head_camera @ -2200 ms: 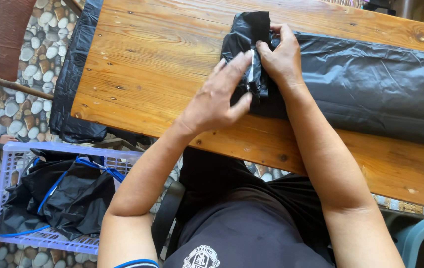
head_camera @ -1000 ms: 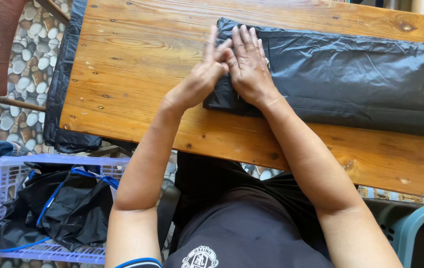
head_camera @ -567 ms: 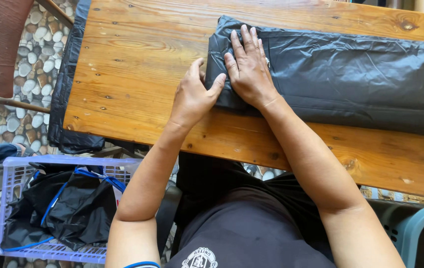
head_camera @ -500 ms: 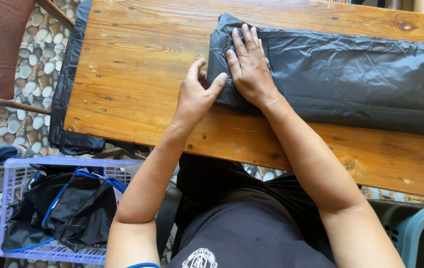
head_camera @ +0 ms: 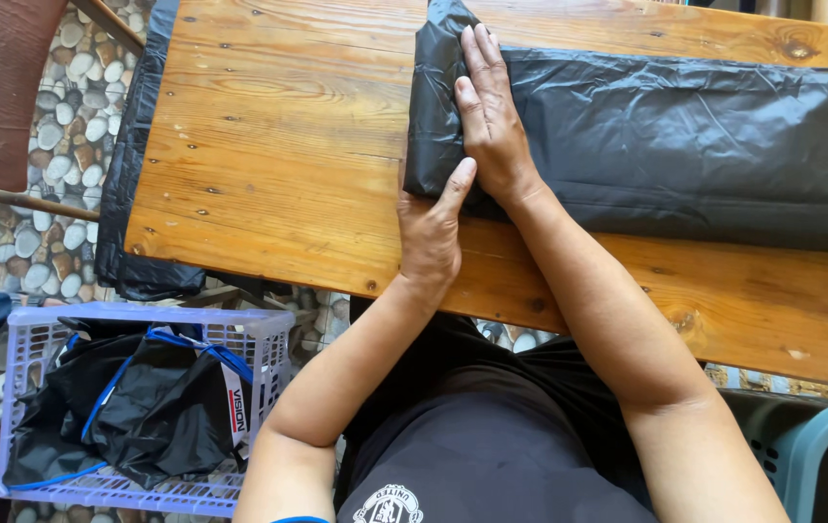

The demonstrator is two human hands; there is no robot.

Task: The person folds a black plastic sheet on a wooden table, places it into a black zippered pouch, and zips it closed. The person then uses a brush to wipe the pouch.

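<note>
A long black plastic bag [head_camera: 685, 145], flattened and wrinkled, lies across the far half of the desk [head_camera: 268, 165]; its left end is folded over into a thick edge. A second black plastic sheet or bag [head_camera: 133, 194] hangs down over the desk's left edge. Lower left, in a lilac plastic basket [head_camera: 36, 339], black packages trimmed in blue [head_camera: 157, 407] lie heaped. One of them carries a narrow white label [head_camera: 236, 407], set upright, with red and dark print; it may be a sewn tag, the view being too small to settle.
</note>
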